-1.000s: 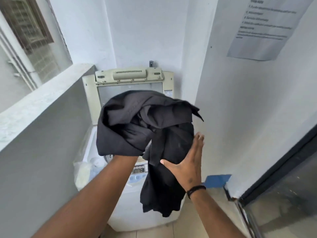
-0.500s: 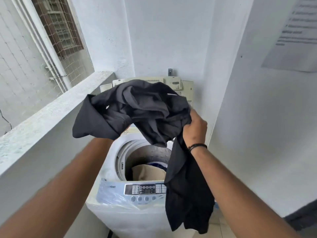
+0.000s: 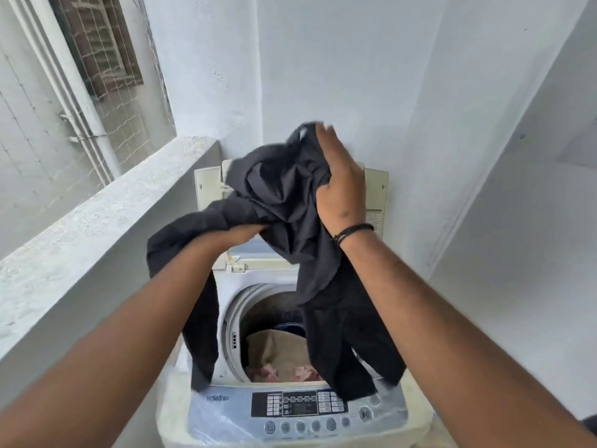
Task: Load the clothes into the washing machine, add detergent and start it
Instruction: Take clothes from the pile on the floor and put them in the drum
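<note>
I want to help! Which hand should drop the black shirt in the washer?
Probably the right hand: it holds the black garment bunched above the open drum.

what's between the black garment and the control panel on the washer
In the head view, the open drum mouth lies between the raised black garment and the control panel, with beige clothes inside; the garment's right end overlaps the panel.
</note>
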The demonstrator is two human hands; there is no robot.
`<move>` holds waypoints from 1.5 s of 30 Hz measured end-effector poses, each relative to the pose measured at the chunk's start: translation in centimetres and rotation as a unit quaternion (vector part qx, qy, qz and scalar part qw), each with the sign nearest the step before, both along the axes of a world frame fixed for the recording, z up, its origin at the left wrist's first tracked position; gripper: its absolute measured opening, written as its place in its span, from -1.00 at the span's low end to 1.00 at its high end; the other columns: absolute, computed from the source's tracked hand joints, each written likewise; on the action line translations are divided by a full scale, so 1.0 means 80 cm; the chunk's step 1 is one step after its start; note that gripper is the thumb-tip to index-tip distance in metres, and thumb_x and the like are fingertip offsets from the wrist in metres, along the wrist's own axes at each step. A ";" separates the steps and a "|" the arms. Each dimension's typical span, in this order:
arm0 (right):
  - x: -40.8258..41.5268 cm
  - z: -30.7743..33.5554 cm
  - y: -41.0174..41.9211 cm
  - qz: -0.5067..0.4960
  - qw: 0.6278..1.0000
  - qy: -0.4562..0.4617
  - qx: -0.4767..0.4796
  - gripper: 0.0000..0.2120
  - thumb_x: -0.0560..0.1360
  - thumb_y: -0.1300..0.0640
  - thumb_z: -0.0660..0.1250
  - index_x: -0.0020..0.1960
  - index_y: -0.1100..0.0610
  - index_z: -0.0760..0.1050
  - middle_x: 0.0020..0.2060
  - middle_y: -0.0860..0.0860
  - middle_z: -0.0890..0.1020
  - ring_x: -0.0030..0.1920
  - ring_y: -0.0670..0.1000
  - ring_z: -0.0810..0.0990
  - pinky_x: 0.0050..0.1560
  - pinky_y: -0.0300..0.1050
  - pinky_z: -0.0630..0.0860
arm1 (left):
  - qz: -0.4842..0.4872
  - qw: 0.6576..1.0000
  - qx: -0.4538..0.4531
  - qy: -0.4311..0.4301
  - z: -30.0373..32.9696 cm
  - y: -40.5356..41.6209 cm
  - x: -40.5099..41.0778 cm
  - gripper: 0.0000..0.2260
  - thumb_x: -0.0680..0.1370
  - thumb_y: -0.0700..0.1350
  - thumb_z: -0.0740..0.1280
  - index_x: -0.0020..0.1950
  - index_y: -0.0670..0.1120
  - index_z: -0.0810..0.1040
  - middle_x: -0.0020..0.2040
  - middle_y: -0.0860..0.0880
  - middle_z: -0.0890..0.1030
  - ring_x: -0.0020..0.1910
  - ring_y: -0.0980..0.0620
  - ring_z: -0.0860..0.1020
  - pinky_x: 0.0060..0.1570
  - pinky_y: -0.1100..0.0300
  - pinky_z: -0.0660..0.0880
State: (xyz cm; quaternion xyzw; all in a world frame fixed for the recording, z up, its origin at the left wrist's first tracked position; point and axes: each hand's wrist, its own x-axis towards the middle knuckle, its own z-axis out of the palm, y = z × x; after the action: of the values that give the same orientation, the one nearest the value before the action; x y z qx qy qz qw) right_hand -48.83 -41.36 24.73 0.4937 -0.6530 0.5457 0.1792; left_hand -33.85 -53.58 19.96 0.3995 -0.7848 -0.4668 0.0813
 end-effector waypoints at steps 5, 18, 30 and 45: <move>-0.011 -0.140 0.021 -0.080 0.954 -0.062 0.283 -0.34 0.45 0.50 0.15 0.46 0.04 0.42 0.51 0.09 0.34 0.52 0.14 0.28 0.51 0.06 0.27 | -0.173 0.963 0.143 -0.150 -0.099 0.019 0.014 -0.87 0.63 -0.23 0.30 0.14 -0.21 0.58 0.04 -0.21 0.65 -0.21 0.01 0.61 -0.26 0.31 0.51; 0.076 -0.322 0.099 0.045 0.703 -0.165 0.690 -0.70 0.47 0.29 0.20 0.12 0.17 0.60 0.11 0.26 0.65 0.18 0.25 0.61 0.13 -0.05 0.55 | -0.104 0.985 -0.136 -0.003 -0.210 0.041 -0.022 -0.75 0.55 0.03 0.41 -0.05 -0.17 0.63 0.04 -0.08 0.46 0.05 -0.07 0.53 0.10 0.13 0.44; 0.065 -0.301 0.086 0.039 0.687 -0.228 0.688 -0.72 0.53 0.25 0.15 0.12 0.25 0.58 0.16 0.26 0.62 0.21 0.23 0.57 0.15 -0.19 0.43 | -0.219 0.976 0.013 0.001 -0.256 0.024 -0.029 -0.32 0.50 -0.12 0.46 0.55 0.12 0.25 0.37 -0.01 0.54 0.27 0.07 0.52 0.22 0.25 0.41; 0.021 -0.241 0.005 -0.128 0.892 -0.208 0.379 -0.39 0.48 0.43 0.12 0.48 0.09 0.39 0.36 0.12 0.53 0.37 0.16 0.48 0.38 -0.03 0.42 | -0.236 0.958 -0.027 -0.160 -0.328 0.034 0.065 -0.36 0.46 -0.31 0.22 0.49 0.13 0.34 0.16 -0.09 0.66 0.14 -0.13 0.59 0.00 0.20 0.43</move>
State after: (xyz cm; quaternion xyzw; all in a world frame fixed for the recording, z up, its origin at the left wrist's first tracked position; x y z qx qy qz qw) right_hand -47.13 -40.94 5.48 0.3112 -0.8902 0.3191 -0.0936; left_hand -28.69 -50.88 -6.27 0.2698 -0.8718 -0.3815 -0.1468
